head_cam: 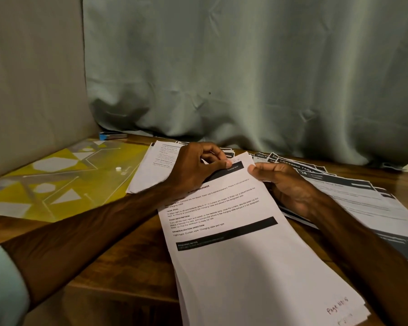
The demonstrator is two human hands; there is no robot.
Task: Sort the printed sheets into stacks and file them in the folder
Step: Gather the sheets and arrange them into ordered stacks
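Your left hand (198,169) pinches the far edge of the sheet stack (240,243); your right hand (285,184) grips its right corner. The folder (57,184) lies left of your hands.

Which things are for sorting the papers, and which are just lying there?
For the job: white printed middle stack; fanned printed sheets, right; white sheet pile, back; yellow patterned plastic folder.
Lying about: small blue-and-silver object; grey-green curtain.
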